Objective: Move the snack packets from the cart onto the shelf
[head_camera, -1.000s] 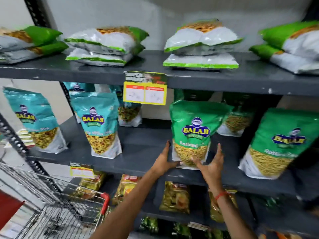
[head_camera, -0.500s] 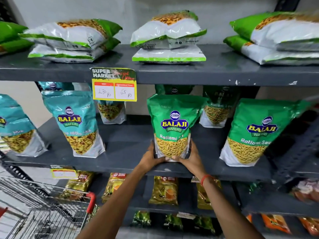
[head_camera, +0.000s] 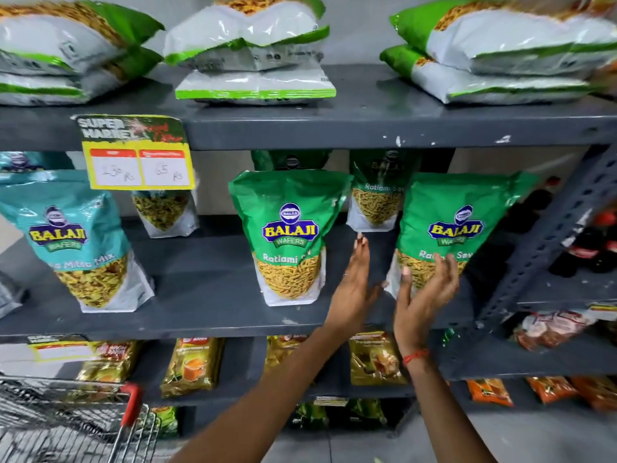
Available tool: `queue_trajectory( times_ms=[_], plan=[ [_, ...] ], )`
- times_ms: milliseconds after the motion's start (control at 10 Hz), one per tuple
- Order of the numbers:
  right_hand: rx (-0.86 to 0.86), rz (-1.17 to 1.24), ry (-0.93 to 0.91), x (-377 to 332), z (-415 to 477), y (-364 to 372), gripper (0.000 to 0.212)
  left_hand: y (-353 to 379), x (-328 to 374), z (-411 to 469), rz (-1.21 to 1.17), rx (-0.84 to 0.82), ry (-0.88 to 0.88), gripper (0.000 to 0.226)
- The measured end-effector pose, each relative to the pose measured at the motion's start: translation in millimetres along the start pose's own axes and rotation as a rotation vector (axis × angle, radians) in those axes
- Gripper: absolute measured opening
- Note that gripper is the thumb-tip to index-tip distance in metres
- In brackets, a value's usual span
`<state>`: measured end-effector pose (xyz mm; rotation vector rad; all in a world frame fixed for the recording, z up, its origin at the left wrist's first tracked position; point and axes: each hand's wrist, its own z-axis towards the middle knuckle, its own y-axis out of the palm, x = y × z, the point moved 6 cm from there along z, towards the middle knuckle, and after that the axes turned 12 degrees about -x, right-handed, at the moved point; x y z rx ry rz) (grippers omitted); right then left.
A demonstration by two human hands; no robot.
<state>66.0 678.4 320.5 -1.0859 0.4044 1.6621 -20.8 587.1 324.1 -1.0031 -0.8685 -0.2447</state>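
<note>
A green Balaji Ratlami Sev packet [head_camera: 289,235] stands upright on the middle grey shelf [head_camera: 200,312], with no hand on it. To its right stands a second green packet [head_camera: 454,228]. My left hand [head_camera: 355,282] is open, raised in the gap between the two packets. My right hand [head_camera: 425,289] is open too, its fingers in front of the second packet's lower left corner; whether it touches is unclear. The wire cart [head_camera: 66,426] with a red handle sits at the lower left.
A teal Balaji packet [head_camera: 76,242] stands at the left of the same shelf. Flat white-green packets [head_camera: 253,51] lie stacked on the top shelf. A yellow price tag [head_camera: 137,155] hangs from its edge. Smaller packets fill the lower shelves; dark bottles [head_camera: 591,242] stand at the right.
Both hands have let go of the middle green packet and moved right, toward the second green packet. The view has shifted right and closer to the shelf.
</note>
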Motion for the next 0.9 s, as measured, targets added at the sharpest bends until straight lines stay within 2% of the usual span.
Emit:
queue_trajectory(
  times_ms=[100,200,300,600,800,900],
  plan=[
    [-0.072,0.036,0.261,49,9,-19,0.108,35,-14,33,-0.184,-0.131,-0.178,0.093],
    [-0.165,0.063,0.407,76,15,-21,0.130,49,-23,47,-0.277,-0.198,-0.273,0.099],
    [-0.286,0.016,0.453,97,21,-18,0.120,61,-39,54,-0.335,-0.218,-0.337,0.088],
    [-0.352,-0.016,0.460,98,22,-18,0.115,63,-42,54,-0.311,-0.203,-0.366,0.075],
    [-0.284,-0.040,0.454,86,8,-9,0.087,43,-28,36,-0.086,-0.265,-0.348,0.082],
    [-0.370,0.021,0.587,72,-18,22,0.075,15,-32,15,0.058,-0.197,-0.354,0.073]
  ],
)
